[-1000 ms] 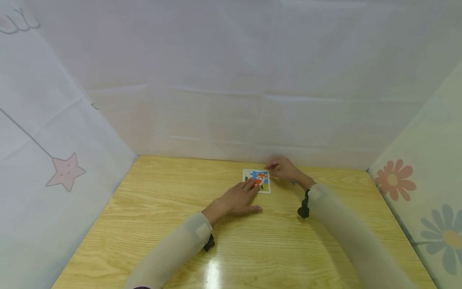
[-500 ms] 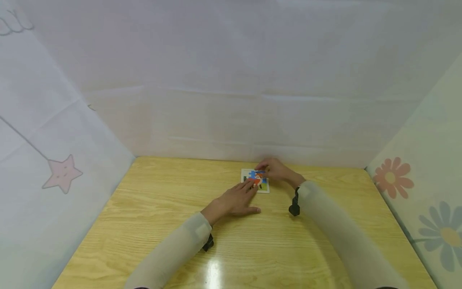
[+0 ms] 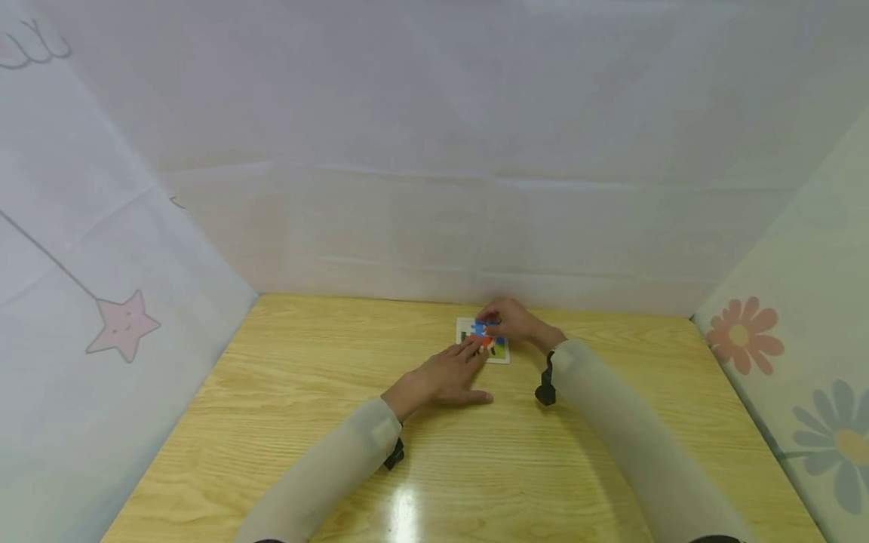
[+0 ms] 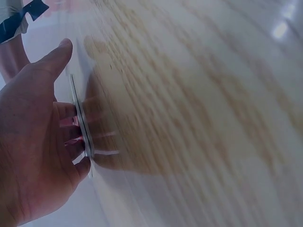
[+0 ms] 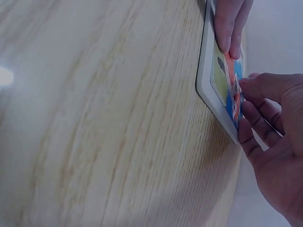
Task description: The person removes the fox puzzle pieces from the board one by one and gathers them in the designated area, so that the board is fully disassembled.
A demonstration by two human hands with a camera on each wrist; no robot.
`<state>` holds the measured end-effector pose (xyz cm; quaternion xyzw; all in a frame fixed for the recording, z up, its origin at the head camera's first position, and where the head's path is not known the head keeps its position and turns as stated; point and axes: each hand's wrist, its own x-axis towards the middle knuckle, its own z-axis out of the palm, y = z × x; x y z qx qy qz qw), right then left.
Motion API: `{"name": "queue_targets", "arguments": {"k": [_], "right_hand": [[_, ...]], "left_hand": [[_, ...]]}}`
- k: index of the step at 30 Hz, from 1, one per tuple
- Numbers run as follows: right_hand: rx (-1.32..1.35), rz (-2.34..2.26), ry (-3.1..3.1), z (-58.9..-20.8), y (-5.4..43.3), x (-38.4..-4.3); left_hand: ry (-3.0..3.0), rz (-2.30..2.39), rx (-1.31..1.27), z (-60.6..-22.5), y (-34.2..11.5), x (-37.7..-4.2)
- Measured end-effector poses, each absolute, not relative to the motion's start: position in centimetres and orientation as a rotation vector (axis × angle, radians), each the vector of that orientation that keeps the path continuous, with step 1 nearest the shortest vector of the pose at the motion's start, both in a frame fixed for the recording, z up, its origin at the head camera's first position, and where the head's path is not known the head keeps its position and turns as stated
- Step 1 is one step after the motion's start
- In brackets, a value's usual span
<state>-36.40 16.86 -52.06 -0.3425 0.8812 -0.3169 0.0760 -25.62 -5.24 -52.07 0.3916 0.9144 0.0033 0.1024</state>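
Observation:
A small fox jigsaw puzzle (image 3: 501,352) in a white frame lies flat near the back of the table. My left hand (image 3: 444,375) rests its straight fingers on the puzzle's lower left part, with the thumb spread on the near side. From the right, my right hand (image 3: 517,320) reaches over the upper part and pinches what looks like a blue puzzle piece, mostly hidden by the fingers. In the right wrist view the curled fingers of the right hand (image 5: 279,127) meet close above the fox picture. Seen by the left wrist, the frame's edge (image 4: 81,116) sits beneath the left fingers.
The wooden table (image 3: 305,362) ends at a pale cloth wall (image 3: 380,226) just behind the puzzle. Side cloths carry a pink star (image 3: 124,326) on the left and flowers (image 3: 745,335) on the right.
My right hand has moved left, from beside the puzzle's right edge to over its upper part, where it now covers the fox's head. The left hand has stayed in place.

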Motion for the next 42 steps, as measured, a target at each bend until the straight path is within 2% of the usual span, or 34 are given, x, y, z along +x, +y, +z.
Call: {"name": "queue_targets", "arguments": {"k": [19, 42], "right_hand": [[-1.022, -0.783, 2.645, -52.23, 16.2, -36.85], [-0.951, -0.948, 2.604, -52.82, 16.15, -36.3]], "left_hand": [[2.672, 0.008, 1.115, -51.84, -5.29, -25.71], [2.653, 0.018, 1.107, -51.87, -5.48, -25.75]]}}
